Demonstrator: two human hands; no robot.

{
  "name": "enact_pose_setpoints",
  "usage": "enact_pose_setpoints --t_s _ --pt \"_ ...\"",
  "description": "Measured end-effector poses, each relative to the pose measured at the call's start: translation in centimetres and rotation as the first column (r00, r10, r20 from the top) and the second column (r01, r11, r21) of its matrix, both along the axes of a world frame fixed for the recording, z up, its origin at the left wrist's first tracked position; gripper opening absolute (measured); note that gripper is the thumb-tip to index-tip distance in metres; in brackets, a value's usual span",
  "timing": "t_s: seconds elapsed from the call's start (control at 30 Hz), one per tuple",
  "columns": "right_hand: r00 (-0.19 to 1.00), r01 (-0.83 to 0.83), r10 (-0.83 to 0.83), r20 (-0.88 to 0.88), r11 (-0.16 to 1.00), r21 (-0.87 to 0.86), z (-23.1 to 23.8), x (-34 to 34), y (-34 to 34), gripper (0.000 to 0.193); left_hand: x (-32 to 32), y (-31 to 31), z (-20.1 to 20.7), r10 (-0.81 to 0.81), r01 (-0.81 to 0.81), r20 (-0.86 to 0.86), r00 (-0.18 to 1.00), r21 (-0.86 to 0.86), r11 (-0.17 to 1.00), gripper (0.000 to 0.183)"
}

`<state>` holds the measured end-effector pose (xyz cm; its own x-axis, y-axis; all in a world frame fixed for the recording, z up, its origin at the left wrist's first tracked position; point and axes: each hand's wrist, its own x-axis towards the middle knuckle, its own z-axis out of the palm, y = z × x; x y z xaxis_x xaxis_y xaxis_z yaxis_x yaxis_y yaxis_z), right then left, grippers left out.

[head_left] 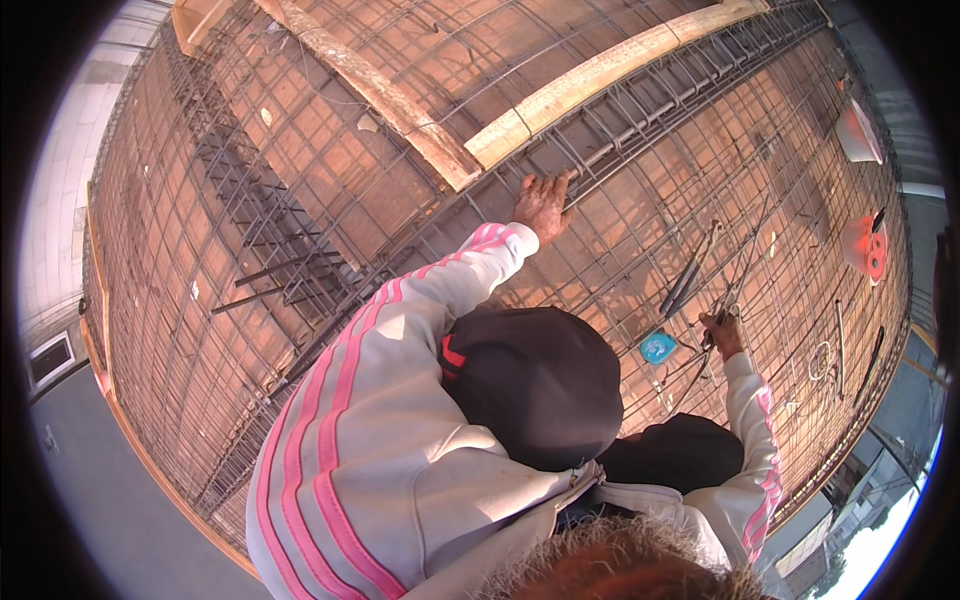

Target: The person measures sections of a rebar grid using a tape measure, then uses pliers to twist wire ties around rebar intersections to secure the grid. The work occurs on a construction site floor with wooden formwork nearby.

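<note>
My left hand (543, 207) reaches forward to the long rebar cage beside the planks. Its fingers curl over a steel bar (622, 138) at the cage's edge. Lower right, my right hand (725, 333) is closed around a bundle of thin dark tie wires (742, 280), whose ends fan out past the fingers. Just left of that hand, pincers (688, 277) with dark handles lie on the rebar mesh (625, 235). A round blue object (657, 347), perhaps a tape measure, rests beside them. My dark-clad knees (540, 385) are bent below.
Two wooden planks (600, 75) (380, 95) meet at a corner ahead. A white bucket (858, 135) and a red-orange container (865, 248) stand at the right. Loose bars (290, 265) stick out of a dark trench-like cage at the left. A wooden edge (150, 455) borders the mesh.
</note>
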<state>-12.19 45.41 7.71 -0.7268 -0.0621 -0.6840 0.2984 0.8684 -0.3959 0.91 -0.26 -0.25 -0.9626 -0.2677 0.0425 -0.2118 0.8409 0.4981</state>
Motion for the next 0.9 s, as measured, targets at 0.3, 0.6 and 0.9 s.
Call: enact_pose_setpoints --t_s 0.3,0.6,0.9 --pt "0.999 -0.043 0.044 -0.017 0.999 0.007 -0.02 -0.11 0.33 0.037 -0.04 0.08 0.21 0.002 -0.001 0.026 1.000 -0.023 1.000 0.067" --pt "0.998 -0.064 0.063 0.005 0.996 0.069 0.06 -0.20 0.16 0.037 -0.07 -0.08 0.14 -0.014 0.015 0.037 0.999 -0.038 0.999 0.068" --pt "0.999 -0.052 0.052 0.005 0.998 0.045 -0.30 -0.22 0.33 0.036 -0.08 -0.12 0.73 -0.021 0.024 0.072 0.997 -0.033 0.999 0.070"
